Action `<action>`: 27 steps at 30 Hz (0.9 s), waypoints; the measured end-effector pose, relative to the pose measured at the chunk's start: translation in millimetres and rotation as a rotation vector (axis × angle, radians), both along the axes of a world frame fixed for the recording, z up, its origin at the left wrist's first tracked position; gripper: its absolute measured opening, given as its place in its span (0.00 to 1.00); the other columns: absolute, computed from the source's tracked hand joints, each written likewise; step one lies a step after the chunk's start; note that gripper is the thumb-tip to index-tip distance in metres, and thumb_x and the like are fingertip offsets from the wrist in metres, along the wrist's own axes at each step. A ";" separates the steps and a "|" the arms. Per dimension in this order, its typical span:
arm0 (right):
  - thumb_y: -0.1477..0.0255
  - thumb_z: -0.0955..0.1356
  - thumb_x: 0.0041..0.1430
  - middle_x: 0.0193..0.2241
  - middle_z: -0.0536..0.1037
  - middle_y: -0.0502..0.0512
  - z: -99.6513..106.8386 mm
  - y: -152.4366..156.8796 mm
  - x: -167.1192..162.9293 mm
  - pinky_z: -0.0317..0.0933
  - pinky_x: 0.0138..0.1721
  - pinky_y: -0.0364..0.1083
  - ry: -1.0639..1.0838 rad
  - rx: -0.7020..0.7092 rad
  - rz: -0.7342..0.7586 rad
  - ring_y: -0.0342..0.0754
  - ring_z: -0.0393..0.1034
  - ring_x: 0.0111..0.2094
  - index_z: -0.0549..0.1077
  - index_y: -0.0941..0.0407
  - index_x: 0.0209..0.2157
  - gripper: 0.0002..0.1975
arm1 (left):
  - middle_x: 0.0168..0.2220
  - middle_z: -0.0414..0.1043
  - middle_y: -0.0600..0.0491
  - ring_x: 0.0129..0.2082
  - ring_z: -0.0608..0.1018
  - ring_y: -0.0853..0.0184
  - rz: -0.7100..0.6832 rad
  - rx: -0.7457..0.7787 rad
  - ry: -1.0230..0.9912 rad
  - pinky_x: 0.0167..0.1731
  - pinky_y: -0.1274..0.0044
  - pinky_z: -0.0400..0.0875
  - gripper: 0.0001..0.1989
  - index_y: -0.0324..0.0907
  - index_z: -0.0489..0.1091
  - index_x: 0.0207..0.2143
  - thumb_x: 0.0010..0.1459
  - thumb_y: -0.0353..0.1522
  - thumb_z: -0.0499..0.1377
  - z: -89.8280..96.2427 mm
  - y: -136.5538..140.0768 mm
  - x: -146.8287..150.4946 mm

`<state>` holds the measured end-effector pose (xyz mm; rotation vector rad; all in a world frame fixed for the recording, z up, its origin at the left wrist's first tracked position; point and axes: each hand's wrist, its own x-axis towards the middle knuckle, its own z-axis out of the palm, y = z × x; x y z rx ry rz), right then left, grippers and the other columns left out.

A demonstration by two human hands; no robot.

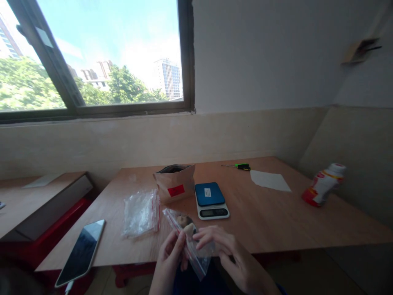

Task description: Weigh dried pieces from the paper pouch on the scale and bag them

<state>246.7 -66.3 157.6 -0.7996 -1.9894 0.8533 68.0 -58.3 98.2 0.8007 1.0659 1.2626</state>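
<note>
A clear zip-lock bag [199, 262] with a red-edged seal hangs tilted over the table's front edge. Dark and pale pieces [188, 227], of a kind I cannot make out, show in its upper part. My left hand [172, 252] is closed, pinching the bag near its seal between thumb and fingers. Over the bag's right side lies my right hand [229, 250], its fingers bent and touching the plastic, its thumb apart from them. Just beyond are a kitchen scale [211, 200] with a blue top and an open stand-up pouch [164, 188] with a red label.
Left of the pouch lies a stack of clear zip-lock bags [139, 215]. A phone [81, 252] with a cable plugged in rests at the table's left edge. Farther back are a screwdriver [241, 166] and a white paper sheet [270, 180]. A red-and-white bottle [324, 184] stands right.
</note>
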 end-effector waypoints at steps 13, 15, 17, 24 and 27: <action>0.67 0.69 0.56 0.28 0.75 0.49 28.5 32.5 -57.9 0.63 0.28 0.39 -0.049 -0.225 0.081 0.43 0.70 0.28 0.72 0.55 0.34 0.07 | 0.26 0.73 0.52 0.29 0.72 0.64 0.248 0.291 0.490 0.30 0.78 0.67 0.14 0.39 0.76 0.35 0.54 0.41 0.59 24.4 -23.6 -2.4; 0.68 0.68 0.57 0.28 0.76 0.49 31.8 32.8 -55.7 0.64 0.29 0.40 -0.026 -0.231 0.129 0.44 0.71 0.29 0.74 0.55 0.34 0.06 | 0.25 0.72 0.53 0.28 0.71 0.66 0.277 0.293 0.523 0.29 0.79 0.66 0.15 0.40 0.75 0.38 0.55 0.41 0.58 25.3 -25.3 -1.6; 0.68 0.67 0.58 0.28 0.77 0.50 30.9 31.3 -51.4 0.66 0.30 0.41 0.030 -0.267 0.140 0.44 0.72 0.30 0.74 0.56 0.33 0.06 | 0.23 0.69 0.55 0.24 0.68 0.68 0.277 0.302 0.547 0.25 0.80 0.63 0.15 0.40 0.75 0.38 0.55 0.41 0.58 24.9 -26.3 0.4; 0.72 0.66 0.55 0.23 0.75 0.48 7.6 20.3 -44.0 0.65 0.29 0.40 0.169 -0.274 -0.123 0.43 0.71 0.26 0.71 0.57 0.26 0.05 | 0.21 0.64 0.56 0.24 0.66 0.70 0.162 0.348 0.439 0.24 0.82 0.62 0.13 0.40 0.71 0.26 0.55 0.41 0.59 23.2 -30.9 19.4; 0.73 0.66 0.54 0.22 0.74 0.49 0.8 16.9 -51.2 0.64 0.29 0.40 0.192 -0.266 -0.199 0.43 0.70 0.26 0.70 0.56 0.25 0.05 | 0.21 0.62 0.57 0.24 0.65 0.71 0.216 0.306 0.339 0.24 0.82 0.61 0.15 0.41 0.68 0.23 0.54 0.42 0.60 23.0 -34.2 23.3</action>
